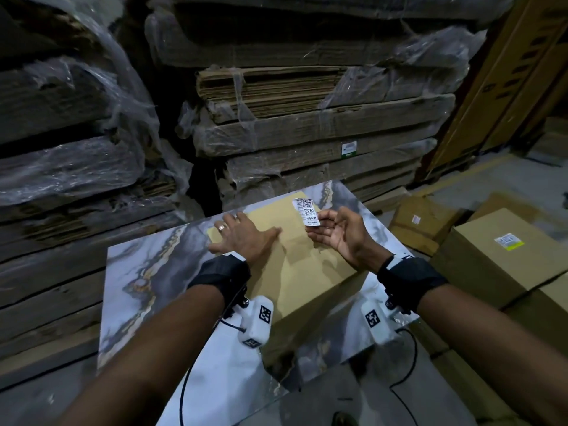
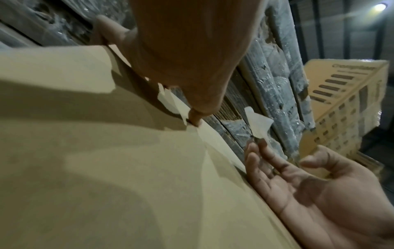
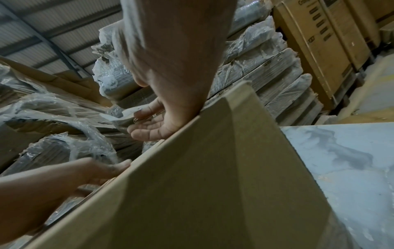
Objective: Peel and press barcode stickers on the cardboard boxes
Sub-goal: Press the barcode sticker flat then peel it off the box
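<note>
A plain cardboard box [image 1: 295,265] lies on the marble-patterned table [image 1: 147,272]. My left hand [image 1: 242,235] rests flat on the box top near its far left corner, fingers spread and straight. Right of it, my right hand [image 1: 338,235] hovers palm up over the box's right edge. A white barcode sticker [image 1: 308,212] stands up from its fingertips. In the left wrist view the sticker [image 2: 258,123] sits pinched between two fingertips, with the thumb held apart. The right wrist view shows the box side [image 3: 213,168] and the sticker [image 3: 121,116] only as a pale blur.
Shrink-wrapped stacks of flat cardboard [image 1: 307,133] rise just behind the table and to the left [image 1: 61,149]. Right of the table stand more boxes; one [image 1: 504,265] carries a label [image 1: 508,241]. Black cables hang off the table's near edge.
</note>
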Tool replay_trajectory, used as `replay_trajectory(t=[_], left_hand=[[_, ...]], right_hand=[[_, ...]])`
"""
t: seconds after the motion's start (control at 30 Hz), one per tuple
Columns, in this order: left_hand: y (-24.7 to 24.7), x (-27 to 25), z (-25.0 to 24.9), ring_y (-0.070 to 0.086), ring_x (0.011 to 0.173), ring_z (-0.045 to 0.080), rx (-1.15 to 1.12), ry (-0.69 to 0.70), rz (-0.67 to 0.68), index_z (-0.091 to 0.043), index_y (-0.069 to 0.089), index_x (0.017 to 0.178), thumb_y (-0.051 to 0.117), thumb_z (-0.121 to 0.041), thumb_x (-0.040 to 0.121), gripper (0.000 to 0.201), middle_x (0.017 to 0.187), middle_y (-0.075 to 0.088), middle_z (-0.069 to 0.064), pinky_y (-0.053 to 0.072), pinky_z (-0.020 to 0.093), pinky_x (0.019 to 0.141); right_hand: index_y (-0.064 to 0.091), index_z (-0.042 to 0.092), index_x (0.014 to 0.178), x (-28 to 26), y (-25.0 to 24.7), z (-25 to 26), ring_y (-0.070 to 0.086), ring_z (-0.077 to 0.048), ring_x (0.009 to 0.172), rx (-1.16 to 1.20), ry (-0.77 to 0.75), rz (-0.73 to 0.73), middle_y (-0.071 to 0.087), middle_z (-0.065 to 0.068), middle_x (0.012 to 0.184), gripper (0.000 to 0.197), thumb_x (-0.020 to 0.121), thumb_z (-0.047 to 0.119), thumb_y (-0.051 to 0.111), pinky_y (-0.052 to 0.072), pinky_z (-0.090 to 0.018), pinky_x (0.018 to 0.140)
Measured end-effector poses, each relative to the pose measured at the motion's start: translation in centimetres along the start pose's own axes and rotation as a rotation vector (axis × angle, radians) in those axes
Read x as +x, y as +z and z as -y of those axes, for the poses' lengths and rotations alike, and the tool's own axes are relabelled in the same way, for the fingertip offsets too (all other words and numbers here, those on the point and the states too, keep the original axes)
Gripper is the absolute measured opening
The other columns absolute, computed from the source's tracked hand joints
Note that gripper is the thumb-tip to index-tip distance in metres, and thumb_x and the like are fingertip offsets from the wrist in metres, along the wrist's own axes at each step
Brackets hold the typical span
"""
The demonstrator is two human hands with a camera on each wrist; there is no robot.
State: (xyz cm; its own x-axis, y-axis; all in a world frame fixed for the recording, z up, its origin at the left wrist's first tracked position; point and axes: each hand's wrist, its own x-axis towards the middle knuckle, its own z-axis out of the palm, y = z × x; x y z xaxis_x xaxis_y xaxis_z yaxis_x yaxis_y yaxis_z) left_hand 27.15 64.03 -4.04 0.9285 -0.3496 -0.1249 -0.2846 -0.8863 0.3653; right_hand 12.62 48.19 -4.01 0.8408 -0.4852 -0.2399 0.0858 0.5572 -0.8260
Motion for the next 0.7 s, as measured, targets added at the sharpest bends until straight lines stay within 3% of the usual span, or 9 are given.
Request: replay_trajectory(t=[0.1,0.2,0.33,0.43,0.53,0.7], left_hand=[[-0.3,0.2,1.4,0.029,0.138,0.035,-0.044,0.065,-0.091,-0.021,0.053,0.134,0.049,-0.049,0.097,0.047,0.145,0.038,0.008,0.028,0.063,0.102],[-0.1,-0.4,3.2,0.031,0.136,0.036,-0.088,0.158,-0.120,-0.018,0.053,0.128,0.045,-0.031,0.101,0.031,0.147,0.037,0.010,0.031,0.063,0.102],[0.3,-1.3,4.4,0.022,0.143,0.043,-0.137,0.168,-0.134,-0.018,0.043,0.141,0.046,-0.034,0.100,0.044,0.159,0.016,0.017,0.028,0.064,0.110],[0.5,-2.0,5.1,0.014,0.146,0.047,-0.150,0.119,-0.128,-0.016,0.034,0.150,0.052,-0.044,0.099,0.061,0.161,0.004,0.022,0.025,0.059,0.115],[0.8,-2.8,5.5,0.015,0.145,0.051,-0.202,0.049,-0.090,-0.012,0.028,0.152,0.055,-0.051,0.096,0.073,0.160,0.003,0.025,0.025,0.057,0.116],[1.4,-5.7,4.7,0.029,0.142,0.050,-0.238,-0.053,-0.049,-0.013,0.007,0.160,0.048,-0.055,0.100,0.084,0.161,0.017,0.027,0.032,0.057,0.111]], right_hand=[[0.061,-0.003,0.105,0.0,0.1,0.1,0.071,-0.038,0.097,-0.035,0.008,0.025,0.071,-0.027,0.104,0.039,0.100,0.019,0.029,0.057,-0.045,0.091],[0.062,-0.001,0.115,-0.1,0.1,0.1,0.070,-0.039,0.102,-0.134,0.010,0.070,0.070,-0.028,0.110,0.040,0.093,0.026,0.041,0.058,-0.044,0.092],[0.062,0.011,0.121,-0.8,0.0,0.1,0.069,-0.031,0.103,-0.523,-0.125,0.133,0.070,-0.021,0.112,0.031,0.109,0.023,0.037,0.058,-0.040,0.090],[0.063,0.021,0.128,-1.1,-0.2,-0.3,0.066,-0.019,0.103,-0.873,-0.314,0.098,0.068,-0.008,0.115,0.037,0.098,0.030,0.043,0.058,-0.036,0.089],[0.051,0.025,0.144,-1.2,-0.7,-0.4,0.054,-0.021,0.119,-1.310,-0.476,0.030,0.059,-0.005,0.131,0.055,0.091,0.040,0.042,0.049,-0.046,0.102],[0.027,0.027,0.153,-1.7,-0.6,-0.7,0.030,-0.039,0.139,-1.580,-0.310,-0.065,0.031,-0.017,0.154,0.072,0.086,0.050,0.042,0.033,-0.057,0.114]])
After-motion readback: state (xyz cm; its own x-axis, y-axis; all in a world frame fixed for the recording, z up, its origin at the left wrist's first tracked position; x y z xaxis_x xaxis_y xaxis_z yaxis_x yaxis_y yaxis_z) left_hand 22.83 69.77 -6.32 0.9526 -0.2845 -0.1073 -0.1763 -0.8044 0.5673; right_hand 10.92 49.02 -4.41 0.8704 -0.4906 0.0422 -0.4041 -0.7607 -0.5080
